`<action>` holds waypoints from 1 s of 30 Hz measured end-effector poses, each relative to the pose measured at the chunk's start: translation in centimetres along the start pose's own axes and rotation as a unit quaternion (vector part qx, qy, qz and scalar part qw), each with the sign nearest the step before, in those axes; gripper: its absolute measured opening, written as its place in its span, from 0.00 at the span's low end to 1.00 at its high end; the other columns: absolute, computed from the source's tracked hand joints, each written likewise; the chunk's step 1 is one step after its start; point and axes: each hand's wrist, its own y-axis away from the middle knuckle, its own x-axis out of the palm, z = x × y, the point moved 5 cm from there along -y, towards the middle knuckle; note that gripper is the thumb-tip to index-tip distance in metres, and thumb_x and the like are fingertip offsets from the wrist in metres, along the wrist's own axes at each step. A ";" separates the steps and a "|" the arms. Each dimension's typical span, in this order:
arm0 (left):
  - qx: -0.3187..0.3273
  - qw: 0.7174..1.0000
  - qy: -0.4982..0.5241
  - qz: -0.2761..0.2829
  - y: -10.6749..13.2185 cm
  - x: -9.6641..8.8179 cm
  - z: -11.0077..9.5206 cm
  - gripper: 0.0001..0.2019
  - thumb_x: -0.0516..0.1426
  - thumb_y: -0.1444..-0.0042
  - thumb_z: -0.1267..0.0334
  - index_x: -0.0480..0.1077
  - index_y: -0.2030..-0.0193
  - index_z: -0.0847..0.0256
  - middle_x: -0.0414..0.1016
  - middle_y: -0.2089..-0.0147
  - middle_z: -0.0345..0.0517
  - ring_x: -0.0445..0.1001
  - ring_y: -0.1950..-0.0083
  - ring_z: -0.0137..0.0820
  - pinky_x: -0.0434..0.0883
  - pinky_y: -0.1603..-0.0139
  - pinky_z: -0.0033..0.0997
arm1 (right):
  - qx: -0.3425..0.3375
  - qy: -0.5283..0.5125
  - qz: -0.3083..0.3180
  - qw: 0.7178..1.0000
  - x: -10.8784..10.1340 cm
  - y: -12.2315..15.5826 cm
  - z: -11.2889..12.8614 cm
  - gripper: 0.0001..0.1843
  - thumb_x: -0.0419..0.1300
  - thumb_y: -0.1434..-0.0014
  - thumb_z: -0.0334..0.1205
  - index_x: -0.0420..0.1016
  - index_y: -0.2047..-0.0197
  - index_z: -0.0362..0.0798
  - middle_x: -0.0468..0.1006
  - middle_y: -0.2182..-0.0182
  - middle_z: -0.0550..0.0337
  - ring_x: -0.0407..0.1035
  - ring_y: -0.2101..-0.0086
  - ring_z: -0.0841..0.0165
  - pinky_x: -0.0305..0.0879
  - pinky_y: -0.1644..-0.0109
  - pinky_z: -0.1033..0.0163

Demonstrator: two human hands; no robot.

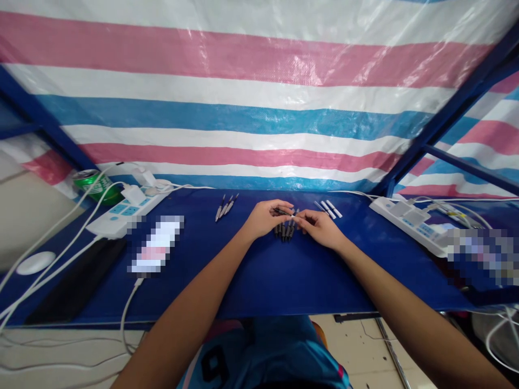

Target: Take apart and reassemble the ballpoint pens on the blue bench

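Observation:
My left hand (267, 217) and my right hand (318, 228) meet over the middle of a blue tabletop (259, 281). Between their fingertips is a thin black pen (283, 211) with a small white piece at its end. Just below my hands lies a close row of black pen parts (284, 231), partly hidden by my fingers. Several silver-tipped pens (226, 206) lie to the left near the back edge. Several white tubes (328, 209) lie to the right of my hands.
White power strips (125, 212) (405, 222) with cables lie at both sides. A green can (95, 186) stands at the back left. A pixelated object (156, 244) lies left of my hands. Striped tarpaulin (243, 113) and blue frame bars rise behind the table.

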 end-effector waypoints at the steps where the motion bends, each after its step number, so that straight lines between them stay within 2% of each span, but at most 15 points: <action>1: 0.004 1.000 -0.005 0.006 0.0 0.1 -0.1 0.19 0.70 0.43 0.62 0.79 0.45 0.61 0.85 0.51 0.53 0.84 0.51 0.38 0.80 0.46 0.40 | 0.004 -0.007 0.010 1.000 0.1 0.0 0.0 0.23 0.57 0.30 0.63 0.78 0.59 0.51 0.81 0.67 0.58 0.74 0.71 0.65 0.71 0.66 0.60; 5: 0.026 0.999 -0.036 0.029 0.2 0.5 -0.5 0.19 0.68 0.42 0.65 0.79 0.43 0.60 0.85 0.49 0.52 0.84 0.48 0.38 0.80 0.44 0.39 | 0.012 -0.035 0.030 0.999 0.2 0.0 0.2 0.23 0.58 0.30 0.62 0.78 0.59 0.50 0.80 0.67 0.59 0.74 0.71 0.66 0.71 0.66 0.61; 11: 0.057 0.993 -0.099 0.000 0.3 0.6 -0.9 0.17 0.67 0.41 0.64 0.80 0.44 0.59 0.82 0.43 0.53 0.83 0.47 0.38 0.80 0.45 0.37 | -0.004 -0.048 0.003 0.999 0.1 -0.1 0.2 0.23 0.59 0.30 0.62 0.78 0.59 0.50 0.79 0.68 0.59 0.72 0.71 0.67 0.69 0.66 0.61; 20: 0.043 0.994 -0.102 0.022 0.6 1.1 -0.5 0.16 0.64 0.36 0.61 0.78 0.43 0.60 0.83 0.45 0.53 0.83 0.49 0.38 0.80 0.45 0.39 | -0.017 -0.025 -0.027 0.999 0.1 -0.1 0.0 0.20 0.60 0.30 0.59 0.78 0.57 0.51 0.78 0.67 0.59 0.72 0.71 0.66 0.70 0.65 0.60; 30: 0.053 0.982 -0.176 0.045 0.6 1.2 -0.9 0.15 0.62 0.35 0.63 0.78 0.43 0.59 0.82 0.45 0.52 0.83 0.49 0.37 0.80 0.45 0.38 | -0.029 0.030 -0.008 0.999 0.2 0.1 0.3 0.19 0.56 0.27 0.56 0.76 0.59 0.50 0.77 0.70 0.61 0.72 0.71 0.66 0.67 0.65 0.61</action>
